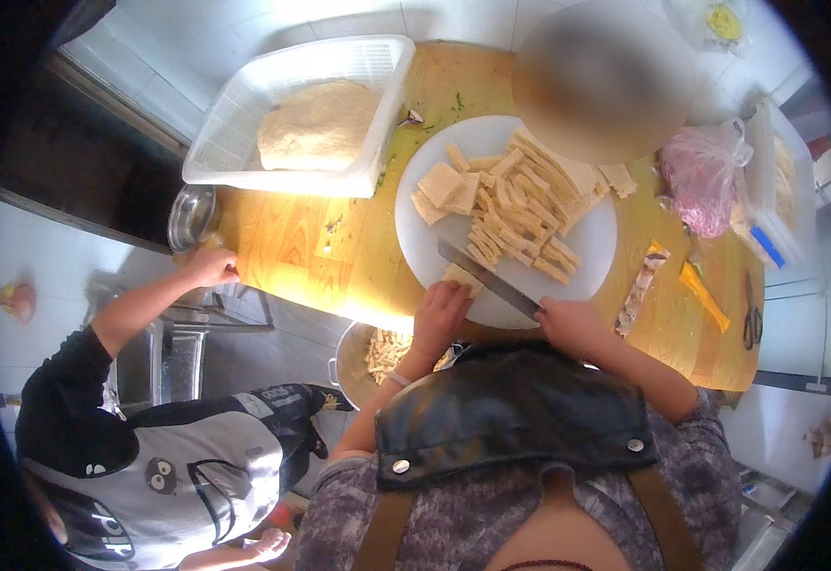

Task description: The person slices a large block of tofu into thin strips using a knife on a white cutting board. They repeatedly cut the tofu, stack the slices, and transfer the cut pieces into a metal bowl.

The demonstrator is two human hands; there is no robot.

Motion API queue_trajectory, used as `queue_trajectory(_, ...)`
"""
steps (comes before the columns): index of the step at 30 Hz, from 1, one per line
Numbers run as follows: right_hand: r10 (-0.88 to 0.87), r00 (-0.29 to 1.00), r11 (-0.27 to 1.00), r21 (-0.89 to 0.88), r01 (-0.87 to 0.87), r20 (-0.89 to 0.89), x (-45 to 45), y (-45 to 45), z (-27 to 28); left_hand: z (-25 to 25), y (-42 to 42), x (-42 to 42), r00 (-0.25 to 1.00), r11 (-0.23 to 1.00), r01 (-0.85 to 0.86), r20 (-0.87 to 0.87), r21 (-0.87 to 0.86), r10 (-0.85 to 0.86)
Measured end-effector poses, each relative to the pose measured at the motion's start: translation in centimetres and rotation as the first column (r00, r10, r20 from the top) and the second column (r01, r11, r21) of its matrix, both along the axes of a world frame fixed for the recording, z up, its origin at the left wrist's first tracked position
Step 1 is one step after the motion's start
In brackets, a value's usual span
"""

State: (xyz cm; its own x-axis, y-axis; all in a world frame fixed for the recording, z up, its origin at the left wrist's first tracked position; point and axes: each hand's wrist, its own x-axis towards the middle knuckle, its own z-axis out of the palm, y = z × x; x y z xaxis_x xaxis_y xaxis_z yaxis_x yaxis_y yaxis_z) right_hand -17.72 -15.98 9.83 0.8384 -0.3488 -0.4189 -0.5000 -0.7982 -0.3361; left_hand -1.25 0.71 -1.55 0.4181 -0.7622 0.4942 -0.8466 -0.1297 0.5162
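My right hand (576, 327) grips the handle of a kitchen knife (494, 278), whose broad blade points up and left across a round white cutting board (422, 246). My left hand (444, 314) presses its bent fingertips on a small stack of beige tofu-like sheets (464, 277) at the board's near edge. The blade lies right beside that stack, close to the fingers. A heap of cut beige strips (519, 203) covers the middle of the board. Several uncut square pieces (444, 187) lie left of the heap.
A white plastic basket (205, 160) holds a beige slab (322, 125). At left, a co-worker's hand (212, 266) is near a metal bowl (193, 218). Below the table edge, a pot (347, 367) contains cut pieces. Rightward lie a pink-filled bag (701, 178), wrappers (704, 292) and scissors (752, 317).
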Motion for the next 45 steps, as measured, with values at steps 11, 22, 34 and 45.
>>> queue_trajectory(11, 0.033, 0.999, 0.999, -0.032, -0.033, 0.016, -0.1, 0.1, -1.1, -0.4, -0.3, 0.0, 1.000, 0.999, -0.013, 0.021, -0.030, 0.013)
queue_trajectory(22, 0.067, 0.997, 0.998, 0.011, -0.066, -0.045, 0.3, 1.3, 0.0, -0.7, 1.0, -0.5, 1.000, 1.000, 0.005, -0.008, -0.009, -0.005)
queue_trajectory(34, -0.666, 0.734, 0.706, 0.432, 0.562, 0.133, -4.2, -4.4, 1.0, -0.3, -5.6, 0.2, 0.972, 0.960, -0.137, -0.156, 0.243, 0.178)
queue_trajectory(45, -0.722, 0.666, 0.661, 0.476, 0.580, 0.190, -6.9, -5.5, 2.2, 2.6, -13.3, 5.2, 0.984, 0.983, -0.178, -0.003, 0.044, 0.178)
